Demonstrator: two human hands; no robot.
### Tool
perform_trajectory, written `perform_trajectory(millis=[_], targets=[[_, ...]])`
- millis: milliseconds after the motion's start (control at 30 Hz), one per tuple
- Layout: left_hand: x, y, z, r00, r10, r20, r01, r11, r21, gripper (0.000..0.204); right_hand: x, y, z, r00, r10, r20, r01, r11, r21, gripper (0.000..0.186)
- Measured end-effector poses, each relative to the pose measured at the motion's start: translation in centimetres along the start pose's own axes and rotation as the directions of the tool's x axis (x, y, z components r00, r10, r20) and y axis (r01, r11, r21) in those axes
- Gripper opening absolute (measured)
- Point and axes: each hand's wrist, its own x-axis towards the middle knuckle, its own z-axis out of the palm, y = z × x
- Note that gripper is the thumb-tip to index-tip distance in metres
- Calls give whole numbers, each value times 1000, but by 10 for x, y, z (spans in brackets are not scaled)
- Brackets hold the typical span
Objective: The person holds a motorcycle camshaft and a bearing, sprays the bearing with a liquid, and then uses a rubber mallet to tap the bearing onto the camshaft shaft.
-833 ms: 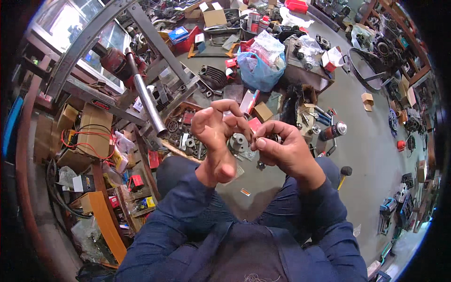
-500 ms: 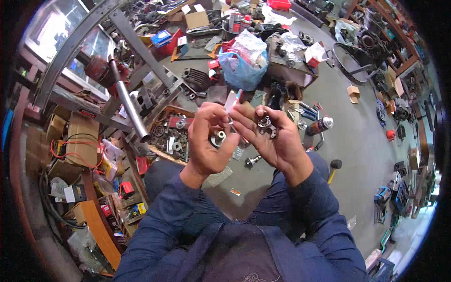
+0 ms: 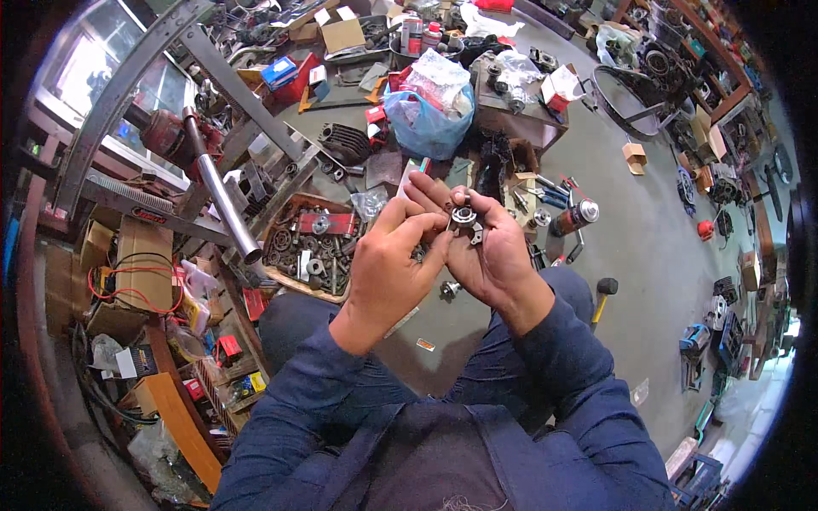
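My right hand (image 3: 504,268) cradles a small round metal part (image 3: 463,216) with a ring-shaped top and a flat lug, its thumb pressed against it and its palm turned up. Close beside it, my left hand (image 3: 388,260) is closed in a pinch, fingertips at the part's left side. What the pinch holds is too small and covered to name. A shiny metal piece (image 3: 419,253) shows partly between the left fingers. Below the hands, a small metal shaft-like part (image 3: 450,290) lies on the floor.
A wooden tray (image 3: 290,284) of metal parts stands at the left, near a press frame with a long steel tube (image 3: 226,209). Ahead sits a blue plastic bag (image 3: 426,128). At the right are a spray can (image 3: 573,218) and a yellow-handled mallet (image 3: 603,298).
My left hand has moved right, up against the part in my right hand, and its back now faces up. The right hand has shifted slightly left with the part.
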Motion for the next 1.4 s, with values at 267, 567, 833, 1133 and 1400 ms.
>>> perform_trajectory(millis=[267,567,833,1133,1400], targets=[[1,-14,-1,1000,-11,-23,10,998,-58,8,1,-8,-6,991,-46,-128,24,986,-167,21],[3,-17,-7,960,-276,43,269,872,-409,7,-8,-10,0,986,114,-125,-162,852,-497,17],[-1,-21,-13,939,-303,163,291,445,-847,56,-12,0,5,986,-68,-151,-73,642,-763,23],[-4,-28,-10,970,-243,-9,165,686,-708,85,-20,11,16,996,-74,42,53,158,-986,24],[-5,-32,-8,993,-107,-59,75,914,-399,88,-21,18,14,971,-181,157,143,-91,-986,21]])
